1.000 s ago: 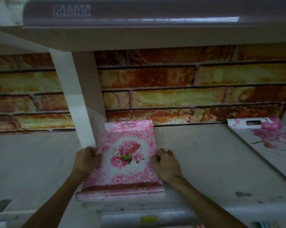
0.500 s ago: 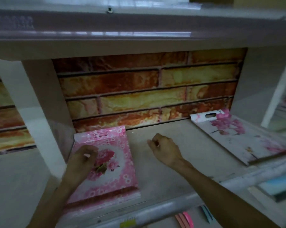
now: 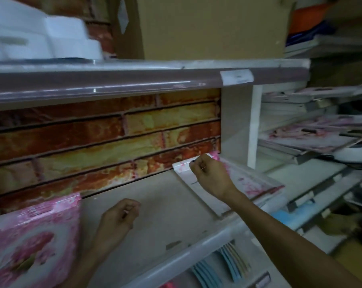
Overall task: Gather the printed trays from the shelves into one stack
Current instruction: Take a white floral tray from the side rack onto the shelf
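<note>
A stack of pink rose-printed trays point(image 3: 34, 238) lies at the left end of the shelf board point(image 3: 155, 206). A white tray with pink blossom print point(image 3: 250, 181) lies at the right end against the white divider. My right hand point(image 3: 210, 175) rests on that tray's far end at its handle slot, fingers curled on the edge. My left hand point(image 3: 118, 220) hovers over the bare shelf between the two, fingers loosely curled, holding nothing.
A brick-pattern wall point(image 3: 105, 140) backs the shelf. The upper shelf point(image 3: 134, 80) carries white boxes and a cardboard box point(image 3: 213, 26). More printed trays point(image 3: 313, 136) lie on racks to the right. Blue and pastel items point(image 3: 219, 269) sit on the shelf below.
My left hand has left the pink tray stack and moved right. My right hand has reached across the shelf onto the far end of the blossom tray. The view has swung right.
</note>
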Available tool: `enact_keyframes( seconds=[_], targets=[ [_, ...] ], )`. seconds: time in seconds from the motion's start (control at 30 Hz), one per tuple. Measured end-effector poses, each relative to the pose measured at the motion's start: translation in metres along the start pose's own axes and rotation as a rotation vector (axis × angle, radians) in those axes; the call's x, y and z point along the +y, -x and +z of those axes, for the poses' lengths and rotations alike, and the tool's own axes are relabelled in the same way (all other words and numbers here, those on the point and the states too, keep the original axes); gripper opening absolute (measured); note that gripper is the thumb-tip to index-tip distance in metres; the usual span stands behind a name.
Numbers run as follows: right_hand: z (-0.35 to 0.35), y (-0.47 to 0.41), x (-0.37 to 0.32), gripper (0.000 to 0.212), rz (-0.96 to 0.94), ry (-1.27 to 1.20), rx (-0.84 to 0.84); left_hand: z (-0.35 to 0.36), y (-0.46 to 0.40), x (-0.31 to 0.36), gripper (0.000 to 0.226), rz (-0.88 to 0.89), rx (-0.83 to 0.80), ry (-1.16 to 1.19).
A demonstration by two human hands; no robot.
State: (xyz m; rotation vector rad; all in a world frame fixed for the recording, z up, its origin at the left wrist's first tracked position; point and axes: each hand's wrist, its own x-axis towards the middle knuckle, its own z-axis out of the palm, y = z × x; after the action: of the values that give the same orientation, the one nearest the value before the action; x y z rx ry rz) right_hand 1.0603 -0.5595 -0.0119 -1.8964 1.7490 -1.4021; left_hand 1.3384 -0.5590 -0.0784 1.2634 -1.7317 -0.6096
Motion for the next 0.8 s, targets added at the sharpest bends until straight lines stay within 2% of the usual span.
enact_keyframes(
  seconds=[0.3, 0.5, 0.8],
  targets=[
    [-0.160, -0.004, 0.101, 0.028, 0.025, 0.036, 0.124, 0.159, -0.029, 0.103, 0.017, 0.062, -0.126, 0.148],
    [-0.241, -0.007, 0.165, 0.030, 0.087, 0.069, 0.208, 0.253, -0.054, 0.160, 0.014, 0.094, -0.218, 0.228],
    [-0.346, -0.030, 0.261, 0.029, 0.212, 0.170, 0.353, 0.399, -0.097, 0.236, 0.007, 0.330, -0.349, 0.188]
  ],
)
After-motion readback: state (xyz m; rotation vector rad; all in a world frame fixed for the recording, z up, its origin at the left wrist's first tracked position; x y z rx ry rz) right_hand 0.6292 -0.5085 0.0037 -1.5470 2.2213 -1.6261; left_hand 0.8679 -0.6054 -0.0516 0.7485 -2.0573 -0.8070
